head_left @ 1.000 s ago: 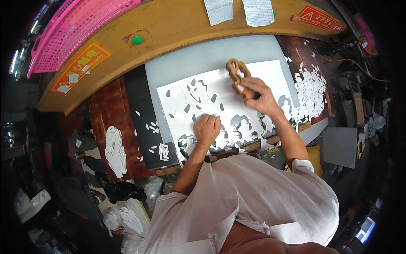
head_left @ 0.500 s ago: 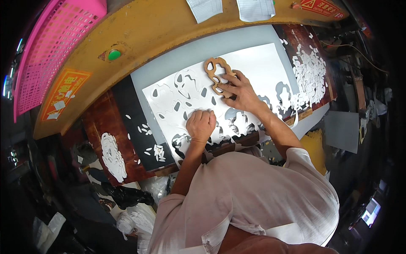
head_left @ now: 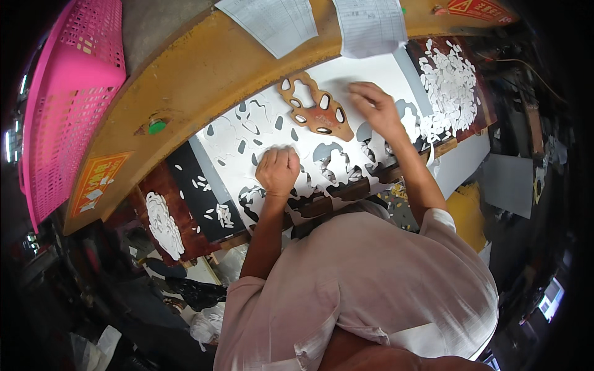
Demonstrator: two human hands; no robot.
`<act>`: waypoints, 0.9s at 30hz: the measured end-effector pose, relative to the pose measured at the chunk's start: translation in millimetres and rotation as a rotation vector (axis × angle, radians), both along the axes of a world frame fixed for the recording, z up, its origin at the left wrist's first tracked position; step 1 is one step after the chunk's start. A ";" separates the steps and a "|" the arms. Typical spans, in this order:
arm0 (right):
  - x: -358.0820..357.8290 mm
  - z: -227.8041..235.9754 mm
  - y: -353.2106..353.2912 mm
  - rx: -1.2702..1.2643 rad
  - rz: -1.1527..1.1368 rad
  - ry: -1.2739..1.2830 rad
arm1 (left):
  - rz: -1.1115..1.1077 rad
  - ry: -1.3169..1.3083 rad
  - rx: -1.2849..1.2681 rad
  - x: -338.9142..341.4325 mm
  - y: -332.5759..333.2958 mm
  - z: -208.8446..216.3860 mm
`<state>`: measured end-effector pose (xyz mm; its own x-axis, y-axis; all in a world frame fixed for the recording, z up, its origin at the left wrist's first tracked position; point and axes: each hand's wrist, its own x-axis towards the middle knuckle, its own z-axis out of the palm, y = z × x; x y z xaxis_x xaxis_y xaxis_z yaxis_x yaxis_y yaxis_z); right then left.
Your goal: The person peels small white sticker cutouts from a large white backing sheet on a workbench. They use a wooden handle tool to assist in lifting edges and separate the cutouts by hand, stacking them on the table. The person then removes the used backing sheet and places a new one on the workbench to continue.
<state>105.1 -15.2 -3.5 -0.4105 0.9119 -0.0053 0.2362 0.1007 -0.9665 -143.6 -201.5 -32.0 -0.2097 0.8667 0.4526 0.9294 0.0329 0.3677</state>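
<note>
A tan wooden cutting die [head_left: 332,125] with several oval holes and an irregular outline lies on a white sheet [head_left: 365,73]. My right hand [head_left: 375,110] hovers just right of the die, apart from it, its fingers extended and slightly blurred. Left of the die, my left hand [head_left: 278,171] is closed in a fist at the sheet; its palm side is hidden, so I cannot see what is inside. Dark openings and curved cut lines mark the sheet around both hands, and its near edge is cut away in irregular shapes.
A yellow machine beam [head_left: 204,80] with hanging papers [head_left: 371,25] and a green button [head_left: 156,127] crosses the far side. A pink basket [head_left: 74,123] stands far left. White cut pieces pile at right [head_left: 448,86] and left [head_left: 164,226].
My right hand has let go of the die and moved right. The die now lies turned and nearer to me. The yellow beam reaches closer over the sheet. My left fist has shifted slightly left.
</note>
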 end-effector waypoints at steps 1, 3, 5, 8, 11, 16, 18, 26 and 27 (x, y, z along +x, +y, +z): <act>13.7 -0.5 -3.2 -0.133 -0.066 -0.043 | -0.003 0.002 -0.009 0.1 1.6 -0.8; 36.9 -0.5 -15.4 -0.314 -0.181 -0.052 | 0.012 0.035 -0.056 1.8 2.2 -2.5; 49.8 -4.0 -33.2 -0.291 -0.167 -0.056 | 0.050 0.032 -0.143 1.5 1.9 -8.0; 64.8 -10.1 -61.2 -0.264 -0.200 0.002 | 0.012 0.100 -0.138 1.7 2.4 -14.3; 80.9 -14.7 -83.7 -0.326 -0.194 0.094 | 0.070 0.062 -0.177 7.5 -3.5 -7.9; 107.5 13.0 -75.4 -0.127 -0.402 0.202 | 0.013 -0.015 -0.207 54.1 -45.1 10.1; 106.0 36.0 -56.6 0.123 -0.489 0.207 | -0.080 0.001 -0.137 80.0 -59.4 7.8; 122.6 18.8 -74.8 0.537 -0.199 -0.045 | 0.153 0.145 -0.095 118.3 -69.4 -29.6; 118.8 7.0 -86.7 0.580 -0.203 -0.007 | 0.142 0.153 -0.103 117.0 -68.1 -30.0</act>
<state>223.9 -101.9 3.5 -0.2304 0.8269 0.5129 0.3116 0.5621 -0.7661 -26.6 -269.6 -62.0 -0.2683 0.8769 0.3988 0.9575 0.1973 0.2103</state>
